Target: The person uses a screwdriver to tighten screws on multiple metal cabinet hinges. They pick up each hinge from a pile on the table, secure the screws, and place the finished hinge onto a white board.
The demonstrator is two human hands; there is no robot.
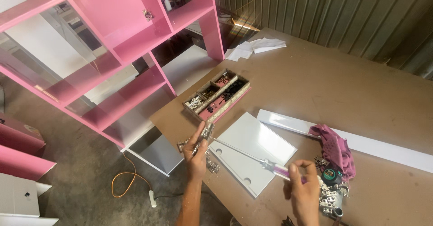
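My left hand (197,154) holds a small metal hinge (205,133) up above the table's near edge. My right hand (303,187) grips the clear purple handle of a long screwdriver (252,157), whose shaft runs left with its tip at the hinge. Below them lies a white panel (257,140) with round holes drilled near its edge. More metal hinges (212,165) lie on the table just under my left hand.
A divided wooden box of screws and fittings (217,95) sits farther back. A pink rag (336,147), a tape measure (332,175) and a pile of hinges (331,199) lie at right by a long white board (383,149). A pink shelf unit (126,41) stands left.
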